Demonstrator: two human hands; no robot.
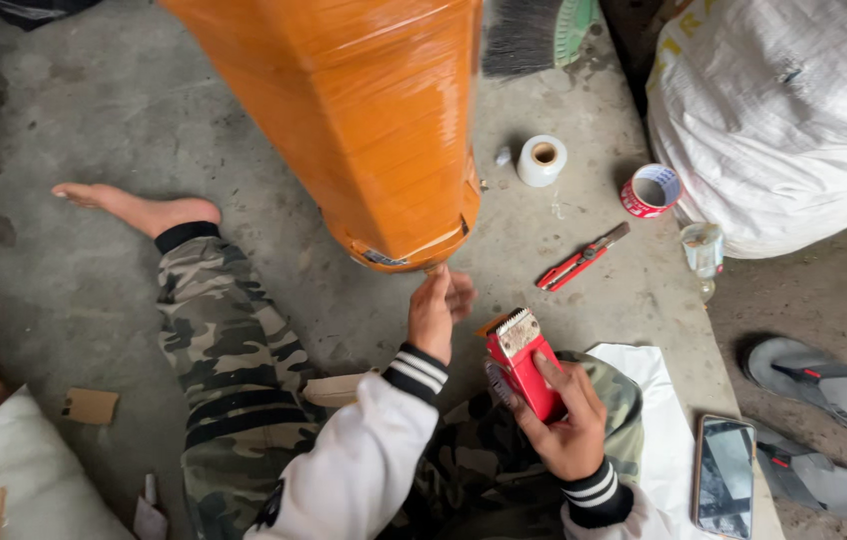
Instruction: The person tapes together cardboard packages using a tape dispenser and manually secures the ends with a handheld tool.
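Big orange wrapped parcel [364, 110] fills the top centre, a long block sheathed in glossy film; its long axis runs from the upper edge of view down toward the person, its near end hanging just above the lap, tilted slightly rightward; one of these only. Right of it, one bulky white sack [784, 110] slumps on the concrete floor [74, 130]; the person sits on that floor in camouflage trousers [234, 370], one bare foot [134, 208] stretched out to the left. Two grey sandals [814, 375] lie at the right edge, well apart from the parcel; one phone [725, 475] lies face up near them, beside a white sheet [659, 400]. The left hand [437, 310] reaches up to the parcel's near end, fingers curled and pinching at its lower rim, seemingly on the film's edge, though exactly what it grips cannot be told. The right hand [564, 420] is wrapped firmly round a red tape dispenser [524, 365], its toothed metal edge pointing up and away toward the parcel, its length slanting from the palm upward left. Smaller still: two tape rolls, one white roll [542, 160], one red-and-white roll [651, 190]; one red utility knife [582, 258] lying diagonally between them and the dispenser; one small glass [704, 250] beside the sack.
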